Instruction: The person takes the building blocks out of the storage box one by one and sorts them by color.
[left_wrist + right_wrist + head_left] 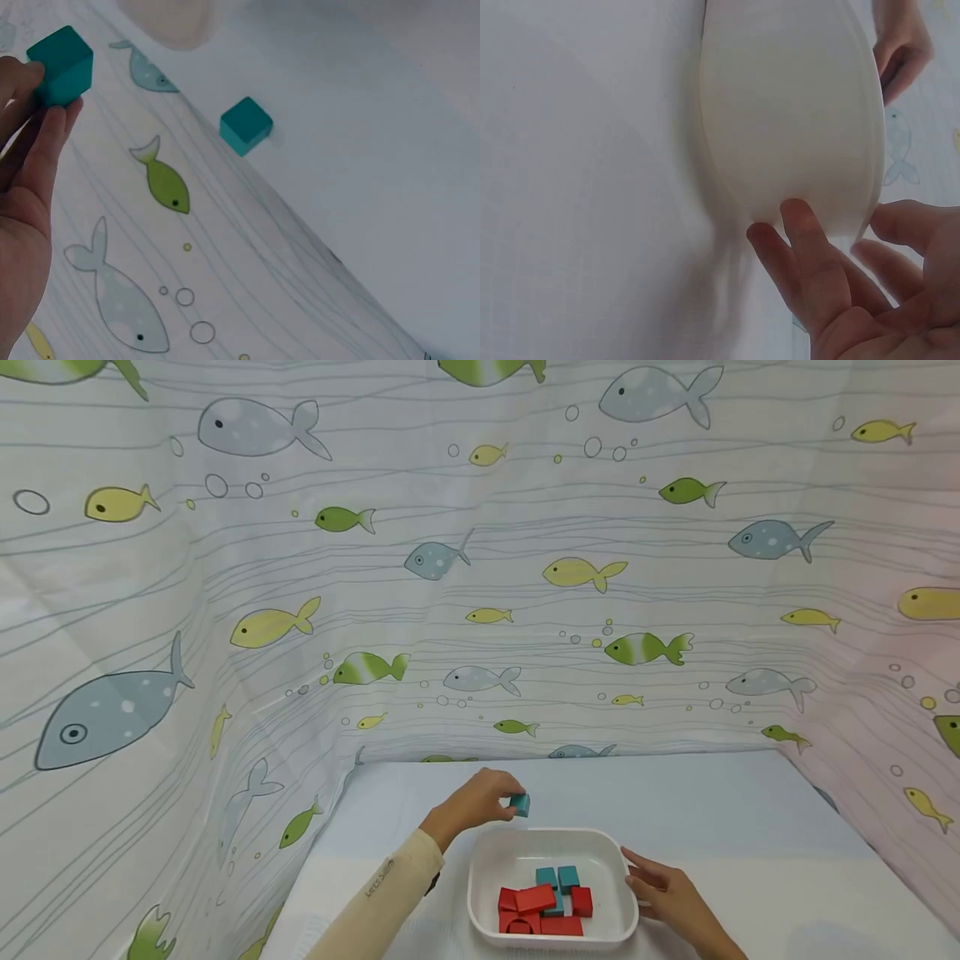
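My left hand (pixel 480 797) pinches a teal cube (pixel 520 804) between thumb and fingertips, raised above the far-left rim of a white plastic tub (pixel 551 837). In the left wrist view the held cube (pixel 66 64) shows clearly, and a second teal cube (pixel 246 125) lies on the table near its far edge. Inside the tub are several red blocks (pixel 536 899) and teal cubes (pixel 568 878). My right hand (pixel 669 893) rests at the tub's right side. Its fingers (pixel 810 259) are extended, with fingertips against the outer wall and rim.
A pale cloth covers the table (pixel 720 810) around the tub. White curtains (pixel 525 635) printed with fish hang behind the table and along both sides.
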`<action>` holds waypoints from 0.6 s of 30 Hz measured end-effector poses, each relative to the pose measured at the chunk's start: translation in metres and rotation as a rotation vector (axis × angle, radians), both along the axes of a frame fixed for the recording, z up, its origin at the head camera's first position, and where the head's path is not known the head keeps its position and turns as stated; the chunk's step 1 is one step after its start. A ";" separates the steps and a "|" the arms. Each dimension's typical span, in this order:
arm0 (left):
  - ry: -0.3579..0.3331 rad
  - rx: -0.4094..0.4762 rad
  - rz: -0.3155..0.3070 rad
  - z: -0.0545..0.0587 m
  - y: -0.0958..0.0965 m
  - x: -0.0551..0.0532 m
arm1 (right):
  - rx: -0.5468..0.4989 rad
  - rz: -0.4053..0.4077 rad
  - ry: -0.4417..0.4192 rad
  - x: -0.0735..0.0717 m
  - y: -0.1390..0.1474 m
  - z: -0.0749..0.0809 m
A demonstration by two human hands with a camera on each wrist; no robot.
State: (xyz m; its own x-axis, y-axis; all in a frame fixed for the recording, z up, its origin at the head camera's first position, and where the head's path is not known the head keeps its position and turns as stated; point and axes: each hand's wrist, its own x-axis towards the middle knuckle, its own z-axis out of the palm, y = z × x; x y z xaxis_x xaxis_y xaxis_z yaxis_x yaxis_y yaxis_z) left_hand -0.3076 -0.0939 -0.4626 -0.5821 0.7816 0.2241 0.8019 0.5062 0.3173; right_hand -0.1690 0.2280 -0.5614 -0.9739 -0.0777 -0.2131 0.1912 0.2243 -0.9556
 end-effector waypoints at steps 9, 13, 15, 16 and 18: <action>0.037 -0.021 0.091 -0.020 0.010 -0.035 | -0.006 -0.003 0.007 0.002 0.002 0.000; 0.026 -0.041 0.153 -0.033 0.008 -0.048 | -0.006 0.007 0.017 0.002 0.001 0.001; 0.027 -0.054 0.179 -0.038 0.008 -0.053 | 0.006 0.003 0.017 0.002 0.001 0.002; 0.026 -0.062 0.191 -0.040 0.007 -0.056 | 0.009 0.000 0.017 0.002 0.001 0.002; 0.011 -0.067 0.223 -0.043 0.007 -0.061 | 0.009 -0.003 0.015 0.001 0.001 0.002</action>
